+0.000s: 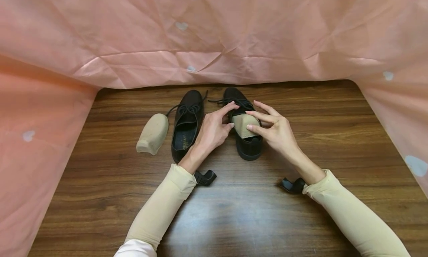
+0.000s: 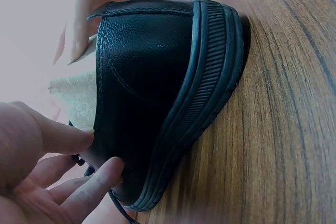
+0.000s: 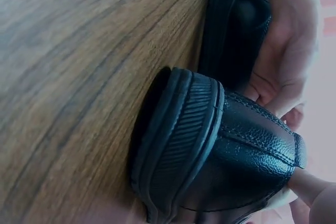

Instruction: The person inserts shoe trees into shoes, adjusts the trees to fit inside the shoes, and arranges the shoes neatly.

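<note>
Upright on the floor stands the right-hand black lace-up shoe, a beige foot-shaped shoe tree partly inside its opening. My right hand holds the shoe tree, thumb on its top and forefinger near the tongue. From the other side my left hand grips the same shoe, thumb at the collar beside the shoe tree and fingers over the upper near the laces. In the left wrist view the thumb of the left hand lies at the rim, close to the beige edge. The shoe tree's front part is hidden inside.
Left of the worked shoe stands the matching black shoe, its insole showing. A second beige shoe tree lies farther left, next to a lace end. A pink sheet hangs behind and along both sides of the wood-grain surface.
</note>
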`<state>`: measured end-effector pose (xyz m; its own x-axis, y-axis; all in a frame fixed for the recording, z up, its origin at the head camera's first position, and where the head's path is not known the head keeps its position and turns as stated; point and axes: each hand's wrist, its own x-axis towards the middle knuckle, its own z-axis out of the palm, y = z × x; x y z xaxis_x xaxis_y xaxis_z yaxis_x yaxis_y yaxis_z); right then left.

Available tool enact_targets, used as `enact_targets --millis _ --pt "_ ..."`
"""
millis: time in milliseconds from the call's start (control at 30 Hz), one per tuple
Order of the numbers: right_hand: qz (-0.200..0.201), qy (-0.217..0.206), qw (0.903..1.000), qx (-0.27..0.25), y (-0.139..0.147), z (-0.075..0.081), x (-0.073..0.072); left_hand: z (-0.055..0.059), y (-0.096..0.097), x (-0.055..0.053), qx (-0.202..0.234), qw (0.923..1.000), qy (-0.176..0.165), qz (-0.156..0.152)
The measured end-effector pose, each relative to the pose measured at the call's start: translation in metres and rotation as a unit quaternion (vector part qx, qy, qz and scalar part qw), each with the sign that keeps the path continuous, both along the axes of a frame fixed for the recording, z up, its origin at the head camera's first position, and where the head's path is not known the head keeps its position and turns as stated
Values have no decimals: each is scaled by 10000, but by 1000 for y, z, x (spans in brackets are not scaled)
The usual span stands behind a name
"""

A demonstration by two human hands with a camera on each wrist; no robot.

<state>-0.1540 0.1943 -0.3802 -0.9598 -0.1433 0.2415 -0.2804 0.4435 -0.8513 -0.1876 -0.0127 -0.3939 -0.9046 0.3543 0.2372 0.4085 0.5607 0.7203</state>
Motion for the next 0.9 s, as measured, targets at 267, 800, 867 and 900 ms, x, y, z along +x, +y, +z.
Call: enact_targets --millis 267,800,867,900 --pt "219 526 9968 568 9 -5 -7 0 1 -1 62 10000 -22 15" --pt "-161 919 9913 926 8 -12 -16 1 2 -3 104 9999 -45 50" --pt "-264 1023 9896 972 9 -16 -17 1 3 -2 149 9999 -82 15" --pt "-288 1079 9890 973 10 -18 -17 0 3 -2 181 9998 -116 -5"
